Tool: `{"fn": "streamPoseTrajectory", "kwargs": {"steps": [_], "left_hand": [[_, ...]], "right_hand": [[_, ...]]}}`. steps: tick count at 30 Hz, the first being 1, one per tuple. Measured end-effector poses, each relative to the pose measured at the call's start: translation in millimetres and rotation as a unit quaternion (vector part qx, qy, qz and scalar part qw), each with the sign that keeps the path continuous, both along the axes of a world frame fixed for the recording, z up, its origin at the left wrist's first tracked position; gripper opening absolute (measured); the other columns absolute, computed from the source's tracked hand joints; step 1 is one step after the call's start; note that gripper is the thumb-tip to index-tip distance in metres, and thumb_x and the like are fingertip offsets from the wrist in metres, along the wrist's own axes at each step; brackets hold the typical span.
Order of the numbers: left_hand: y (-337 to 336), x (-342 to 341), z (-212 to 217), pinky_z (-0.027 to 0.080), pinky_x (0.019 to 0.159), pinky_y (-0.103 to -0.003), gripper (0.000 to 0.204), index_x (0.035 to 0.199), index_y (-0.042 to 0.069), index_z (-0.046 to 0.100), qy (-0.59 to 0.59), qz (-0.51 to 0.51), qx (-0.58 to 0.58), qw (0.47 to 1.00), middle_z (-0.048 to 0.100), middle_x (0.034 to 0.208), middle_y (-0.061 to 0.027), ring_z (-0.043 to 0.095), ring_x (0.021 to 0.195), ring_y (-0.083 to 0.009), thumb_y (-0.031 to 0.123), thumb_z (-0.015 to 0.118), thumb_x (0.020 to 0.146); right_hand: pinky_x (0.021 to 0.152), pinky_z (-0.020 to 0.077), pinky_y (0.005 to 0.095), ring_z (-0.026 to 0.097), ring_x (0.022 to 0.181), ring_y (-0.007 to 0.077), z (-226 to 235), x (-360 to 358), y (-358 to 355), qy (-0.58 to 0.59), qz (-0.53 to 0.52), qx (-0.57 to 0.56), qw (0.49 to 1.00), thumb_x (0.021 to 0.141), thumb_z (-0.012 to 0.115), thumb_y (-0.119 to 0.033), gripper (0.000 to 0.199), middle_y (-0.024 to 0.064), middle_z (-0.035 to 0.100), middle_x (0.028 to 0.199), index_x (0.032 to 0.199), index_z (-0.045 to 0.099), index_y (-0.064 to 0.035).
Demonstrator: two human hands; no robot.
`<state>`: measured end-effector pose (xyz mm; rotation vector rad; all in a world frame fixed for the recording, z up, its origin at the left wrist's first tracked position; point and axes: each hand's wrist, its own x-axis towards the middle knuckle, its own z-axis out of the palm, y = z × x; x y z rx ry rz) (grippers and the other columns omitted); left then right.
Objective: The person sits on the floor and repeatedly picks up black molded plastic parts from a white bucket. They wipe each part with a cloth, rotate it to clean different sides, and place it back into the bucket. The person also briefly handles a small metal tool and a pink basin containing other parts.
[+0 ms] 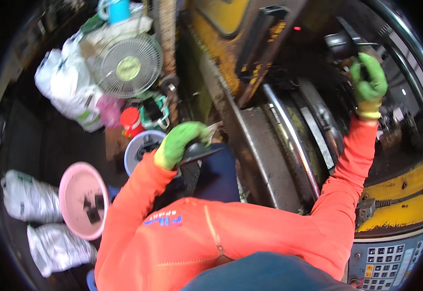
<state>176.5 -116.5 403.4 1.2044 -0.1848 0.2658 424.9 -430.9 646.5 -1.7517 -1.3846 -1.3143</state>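
Note:
My left hand [184,140], in a green glove with a yellow cuff, is closed around a dark, flat-rimmed part [199,153] in front of my body. A small pale piece [213,130] sticks out past its fingers; its kind is unclear. My right hand [370,82], gloved the same way, reaches far right into the machine. Its fingers are curled at the edge of a black cup-shaped part [340,44], which has a flat flange. The inside of that grip is partly hidden. A blue bucket [129,155] holding dark pieces stands just left of my left hand.
Steel bars [289,133] and a yellow machine frame [221,48] lie between my arms. A button panel [386,262] sits lower right. Leftward are a pink basin [70,194] with dark pieces, white bags [29,196], a fan [129,68] and a red-lidded container [130,119].

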Motion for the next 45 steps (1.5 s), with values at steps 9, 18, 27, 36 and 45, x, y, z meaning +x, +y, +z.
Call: {"fn": "streamPoseTrajectory", "kwargs": {"steps": [9,18,27,36,45], "left_hand": [[19.6,-51.2,-15.6,0.053,0.077,-0.036,0.036,0.117,0.003,0.064,0.135,-0.07,-0.153,0.977,0.07,0.105,-0.0104,0.066,0.088,-0.0188,0.031,0.049,0.1],[71.0,-194.6,-128.7,0.051,0.073,-0.033,0.036,0.116,0.004,0.06,0.161,0.411,-0.112,0.89,0.066,0.1,-0.0115,0.064,0.087,-0.0213,0.025,0.068,0.087],[204.5,-390.6,-310.9,0.051,0.075,-0.033,0.02,0.109,0.006,0.062,0.396,0.722,0.062,0.564,0.067,0.095,-0.011,0.064,0.086,-0.0223,0.018,0.056,0.093],[279.9,-385.3,-391.1,0.051,0.076,-0.039,0.017,0.1,0.005,0.063,0.495,0.664,0.247,0.503,0.067,0.096,-0.0198,0.066,0.089,-0.0311,0.014,0.049,0.093],[232.1,-285.4,-296.7,0.052,0.083,-0.035,0.038,0.113,0.01,0.061,0.123,0.727,0.146,0.659,0.067,0.107,-0.0111,0.065,0.101,-0.0267,0.022,0.069,0.078]], "right_hand": [[0.047,0.0451,0.0285,0.054,0.053,0.0142,-131.8,-167.3,169.6,-0.33,0.14,-0.398,0.844,0.077,0.062,-0.015,0.016,0.0047,0.051,0.075,0.091,0.061,-0.007],[0.076,0.0513,0.026,0.061,0.086,0.0147,-114.9,-114.5,216.9,0.448,0.263,-0.093,0.849,0.092,0.059,-0.011,0.022,0.0058,0.065,0.102,0.111,0.064,-0.001],[0.092,0.0434,0.0335,0.059,0.103,0.0213,-106.8,-18.8,200.6,0.449,-0.094,0.118,0.881,0.088,0.057,-0.046,0.046,0.005,0.065,0.12,0.118,0.068,-0.0124],[0.083,0.0512,0.0401,0.057,0.111,0.0253,-147.2,19.7,227.7,0.558,0.171,0.008,0.812,0.096,0.05,-0.039,0.043,0.0112,0.057,0.117,0.123,0.057,-0.0062],[0.086,0.0468,0.0353,0.057,0.099,0.0207,-169.4,-26.3,218.6,0.613,0.139,0.215,0.748,0.087,0.062,-0.039,0.043,0.0056,0.059,0.106,0.111,0.06,-0.0035]]}}
